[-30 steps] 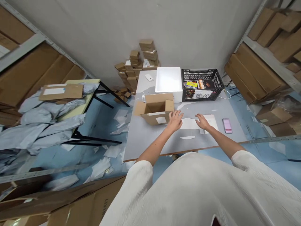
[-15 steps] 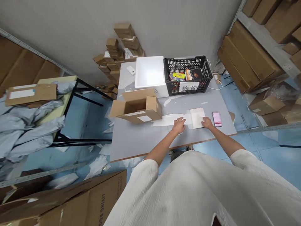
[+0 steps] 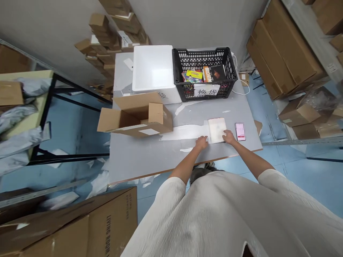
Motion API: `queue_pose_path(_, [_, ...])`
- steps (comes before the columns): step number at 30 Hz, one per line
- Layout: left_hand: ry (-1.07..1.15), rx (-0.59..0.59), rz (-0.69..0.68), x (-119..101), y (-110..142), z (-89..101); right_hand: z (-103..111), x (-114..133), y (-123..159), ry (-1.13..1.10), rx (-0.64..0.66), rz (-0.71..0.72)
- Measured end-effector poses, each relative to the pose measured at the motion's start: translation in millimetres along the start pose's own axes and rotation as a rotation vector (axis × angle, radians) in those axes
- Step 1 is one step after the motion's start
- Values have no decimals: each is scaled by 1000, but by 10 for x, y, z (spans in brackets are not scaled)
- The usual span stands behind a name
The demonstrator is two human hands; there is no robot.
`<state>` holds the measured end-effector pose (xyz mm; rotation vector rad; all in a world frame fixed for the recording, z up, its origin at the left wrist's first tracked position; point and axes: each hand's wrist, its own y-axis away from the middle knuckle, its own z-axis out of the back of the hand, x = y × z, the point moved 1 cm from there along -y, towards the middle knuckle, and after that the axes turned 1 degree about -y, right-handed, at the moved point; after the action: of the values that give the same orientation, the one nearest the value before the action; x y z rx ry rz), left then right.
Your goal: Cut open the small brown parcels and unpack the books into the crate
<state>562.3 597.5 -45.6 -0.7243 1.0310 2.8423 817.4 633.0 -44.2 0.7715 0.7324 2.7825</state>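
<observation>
A flat, whitish rectangular packet (image 3: 217,130), like a thin book, lies near the table's front edge. Along its left side shows a thin translucent wrapping sheet (image 3: 206,129). My right hand (image 3: 228,136) grips the packet's right edge, fingers bent. At the lower left of the packet, my left hand (image 3: 202,142) has its fingers curled together at the sheet's edge; the exact hold is too small to see clearly. A phone (image 3: 240,131) with a lit pink screen lies just right of my right hand.
On the grey table (image 3: 139,157) stand an open cardboard box (image 3: 152,121), a white foam box (image 3: 139,67) and a black crate (image 3: 187,93) holding books. Stacked cartons (image 3: 107,39) rise behind left. A large carton (image 3: 112,221) stands in front, left of me.
The view has shifted, so the table sits further left. My left hand has drawn back from the top of the sheet toward the packet's lower left corner. My right hand stays at the right edge.
</observation>
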Motion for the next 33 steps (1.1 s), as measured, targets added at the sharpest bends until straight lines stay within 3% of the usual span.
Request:
queue_pose_path(7, [80, -54, -18, -66, -155, -74, 46, -56, -94, -30, -12, -57])
queue_pose_path(13, [153, -176, -97, -36, -23, -39, -61, 55, -59, -152, -75, -32])
queue_pose_path(17, [195, -236, -52, 195, 152, 64, -275, 328, 24, -197, -44, 25])
queue_pose_path(25, [218, -289, 92, 895, 608, 183, -769, 836, 176, -136, 91, 123])
queue_pose_path(33, [199, -241, 170, 1265, 962, 117, -1302, 1382, 307, -2, -43, 254])
